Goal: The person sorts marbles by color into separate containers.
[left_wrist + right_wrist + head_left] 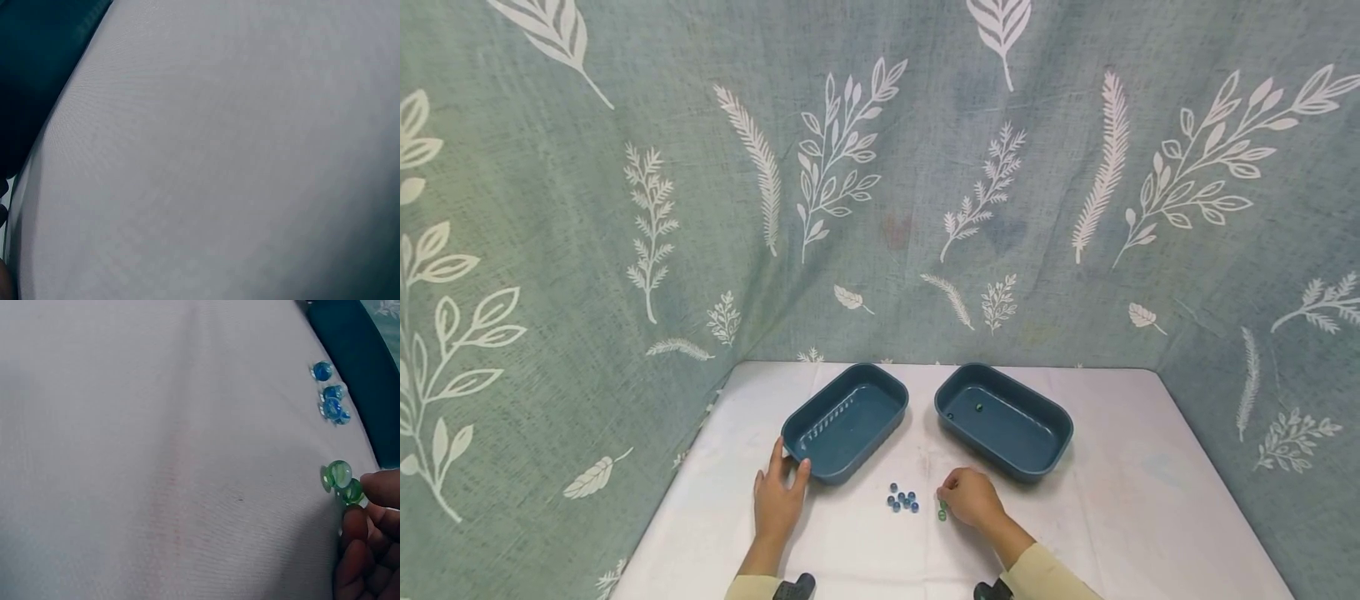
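We see the right hand (973, 497) pinching a green marble (354, 491), with another green one (339, 474) just beside it, about midway between the tabletop (1150, 500)'s side edges, near the blue marbles (902, 497). The left hand (778, 500), fingers spread, touches the left tray (850, 433). Nearer the far edge, the right tray (1015, 425) holds two marbles (979, 407).
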Demonstrator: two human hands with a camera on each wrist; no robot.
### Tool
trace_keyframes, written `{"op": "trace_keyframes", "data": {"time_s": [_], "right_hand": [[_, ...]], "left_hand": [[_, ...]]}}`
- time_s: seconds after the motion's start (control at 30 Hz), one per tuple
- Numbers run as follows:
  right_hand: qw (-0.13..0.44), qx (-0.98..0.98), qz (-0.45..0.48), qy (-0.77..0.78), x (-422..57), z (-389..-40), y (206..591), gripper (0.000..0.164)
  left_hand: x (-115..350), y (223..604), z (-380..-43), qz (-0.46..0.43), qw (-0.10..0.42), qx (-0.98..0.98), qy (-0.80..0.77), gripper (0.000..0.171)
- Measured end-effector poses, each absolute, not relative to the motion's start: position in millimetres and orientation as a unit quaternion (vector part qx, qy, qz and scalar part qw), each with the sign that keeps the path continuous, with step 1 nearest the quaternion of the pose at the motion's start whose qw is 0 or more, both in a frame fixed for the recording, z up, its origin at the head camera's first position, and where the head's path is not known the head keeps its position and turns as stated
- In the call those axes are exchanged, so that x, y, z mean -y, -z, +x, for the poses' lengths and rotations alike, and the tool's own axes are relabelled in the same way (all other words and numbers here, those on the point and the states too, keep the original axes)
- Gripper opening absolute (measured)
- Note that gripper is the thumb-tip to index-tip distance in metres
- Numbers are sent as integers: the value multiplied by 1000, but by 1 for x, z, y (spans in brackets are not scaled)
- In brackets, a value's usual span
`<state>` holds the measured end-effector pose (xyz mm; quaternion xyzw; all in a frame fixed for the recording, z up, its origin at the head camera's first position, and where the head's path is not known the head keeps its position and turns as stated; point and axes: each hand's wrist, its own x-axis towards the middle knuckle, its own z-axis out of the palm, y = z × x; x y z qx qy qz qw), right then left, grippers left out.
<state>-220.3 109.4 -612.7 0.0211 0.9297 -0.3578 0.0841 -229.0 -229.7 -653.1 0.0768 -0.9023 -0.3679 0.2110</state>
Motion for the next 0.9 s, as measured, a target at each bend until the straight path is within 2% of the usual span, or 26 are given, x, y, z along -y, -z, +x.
{"op": "trace_keyframes", "data": {"time_s": [0.27, 0.6, 0.9], "right_hand": [[86, -928, 24, 361, -110, -220, 612, 13], [124, -804, 32, 581, -131, -223, 617, 10], [133, -765, 48, 628, -141, -220, 612, 13]], "left_hand": [[230, 653, -228, 76, 212, 902, 369, 72], [231, 656, -230, 76, 211, 902, 370, 74], [230, 654, -229, 75, 214, 902, 366, 72]]}}
